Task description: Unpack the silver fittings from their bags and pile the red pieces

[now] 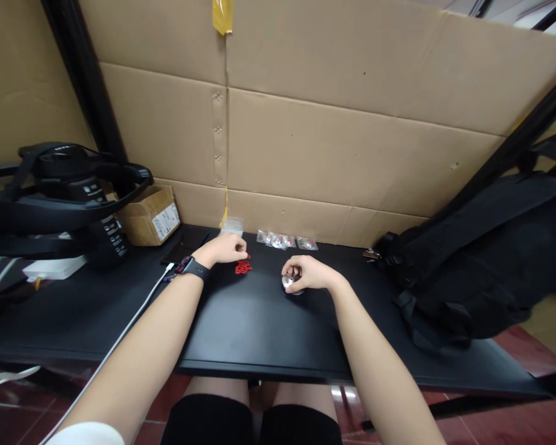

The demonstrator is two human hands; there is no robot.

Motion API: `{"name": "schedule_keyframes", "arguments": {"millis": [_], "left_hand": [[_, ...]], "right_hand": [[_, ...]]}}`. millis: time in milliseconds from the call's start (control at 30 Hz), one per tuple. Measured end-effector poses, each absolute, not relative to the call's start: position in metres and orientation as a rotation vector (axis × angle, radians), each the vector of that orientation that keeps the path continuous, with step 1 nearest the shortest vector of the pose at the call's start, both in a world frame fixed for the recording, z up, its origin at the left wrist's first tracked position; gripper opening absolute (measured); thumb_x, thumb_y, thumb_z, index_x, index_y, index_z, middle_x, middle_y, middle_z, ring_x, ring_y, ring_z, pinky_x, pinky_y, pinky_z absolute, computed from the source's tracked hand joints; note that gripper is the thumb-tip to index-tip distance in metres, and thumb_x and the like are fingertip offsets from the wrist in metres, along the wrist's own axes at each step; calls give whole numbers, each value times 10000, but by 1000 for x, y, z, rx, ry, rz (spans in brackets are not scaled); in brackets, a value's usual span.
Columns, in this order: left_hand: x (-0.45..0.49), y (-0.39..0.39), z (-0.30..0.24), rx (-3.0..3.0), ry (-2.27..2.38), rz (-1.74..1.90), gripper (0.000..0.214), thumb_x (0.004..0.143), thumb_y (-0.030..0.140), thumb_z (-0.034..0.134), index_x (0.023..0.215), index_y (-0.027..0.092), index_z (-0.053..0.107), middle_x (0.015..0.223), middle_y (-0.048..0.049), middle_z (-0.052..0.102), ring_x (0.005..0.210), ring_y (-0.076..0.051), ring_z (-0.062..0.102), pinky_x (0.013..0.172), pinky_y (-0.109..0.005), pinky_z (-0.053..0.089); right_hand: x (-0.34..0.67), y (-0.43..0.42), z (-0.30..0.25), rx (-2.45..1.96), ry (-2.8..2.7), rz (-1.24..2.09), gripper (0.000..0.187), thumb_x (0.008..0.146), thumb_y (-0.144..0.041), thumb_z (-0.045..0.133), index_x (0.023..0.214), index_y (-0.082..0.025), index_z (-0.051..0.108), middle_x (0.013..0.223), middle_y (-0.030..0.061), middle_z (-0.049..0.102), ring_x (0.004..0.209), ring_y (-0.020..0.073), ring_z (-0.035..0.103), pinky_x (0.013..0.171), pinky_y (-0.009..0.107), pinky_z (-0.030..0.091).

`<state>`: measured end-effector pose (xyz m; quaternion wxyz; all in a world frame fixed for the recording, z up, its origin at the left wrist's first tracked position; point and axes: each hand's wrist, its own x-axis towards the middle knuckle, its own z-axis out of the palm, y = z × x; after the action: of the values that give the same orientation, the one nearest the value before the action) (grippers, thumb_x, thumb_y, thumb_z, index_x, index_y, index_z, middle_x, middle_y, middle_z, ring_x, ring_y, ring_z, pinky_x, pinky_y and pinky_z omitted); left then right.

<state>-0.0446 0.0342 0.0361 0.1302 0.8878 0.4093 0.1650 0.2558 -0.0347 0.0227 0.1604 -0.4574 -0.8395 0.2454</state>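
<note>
- A cardboard wall (328, 136) rises behind everything, its upright seam marked with a strip of yellow tape (222, 15).
- The black surface (259, 327) stretches across in front of the wall and carries the things below.
- A black backpack (491, 259) lies on its right side.
- At the far left sits a bulky black band (32, 216), with a dark bottle (109, 238) partly hidden behind it.
- An open cardboard box (148, 216) with a white label stands just beside the bottle, near the wall.
- The right hand (312, 272) reaches in over the middle of the surface — its fingers curl around the edge of a silver disc, thumb on the near side.
- The left hand (222, 248), wearing a dark watch (197, 268), is left of it and well apart; thumb and forefinger nearly meet beside a bit of red — whether they grip it, I cannot tell.
- Small clear packets (277, 240) lie in a row along the wall, beyond both hands, with shiny round pieces inside.
- The silver disc (288, 281) lies at the surface under the right hand, partly covered by the fingers.
- The red cords (243, 267) lie in a small tangle just below the left fingertips.
</note>
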Motion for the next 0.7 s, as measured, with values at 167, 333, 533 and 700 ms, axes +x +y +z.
{"name": "schedule_keyframes", "arguments": {"millis": [167, 333, 533, 700], "left_hand": [[-55, 39, 33, 2468, 1066, 428, 127, 683, 307, 643, 636, 226, 729, 647, 5, 687, 650, -150, 609, 631, -234, 419], [-61, 41, 34, 2455, 1023, 347, 103, 669, 311, 683, 655, 247, 764, 729, 11, 742, 713, -151, 656, 681, -218, 443], [-63, 41, 35, 2467, 1125, 291, 127, 702, 298, 661, 683, 239, 773, 788, 7, 761, 699, -142, 664, 659, -215, 434], [-65, 42, 35, 2474, 1090, 291, 136, 702, 286, 655, 702, 237, 782, 787, 4, 763, 699, -146, 669, 657, -218, 437]], "right_hand": [[262, -32, 19, -1427, -2415, 666, 416, 500, -345, 895, 865, -218, 739, 843, -4, 631, 721, 137, 568, 655, 231, 435], [276, -32, 21, -1492, -2321, 838, 408, 472, -285, 885, 833, -207, 710, 780, -17, 633, 697, 143, 569, 620, 229, 436], [284, -34, 22, -1508, -2344, 865, 389, 462, -237, 877, 793, -208, 675, 800, -29, 614, 693, 131, 558, 628, 223, 430], [288, -34, 24, -1647, -2350, 805, 475, 472, -247, 877, 910, -233, 695, 792, -40, 593, 694, 136, 572, 628, 226, 423]]}}
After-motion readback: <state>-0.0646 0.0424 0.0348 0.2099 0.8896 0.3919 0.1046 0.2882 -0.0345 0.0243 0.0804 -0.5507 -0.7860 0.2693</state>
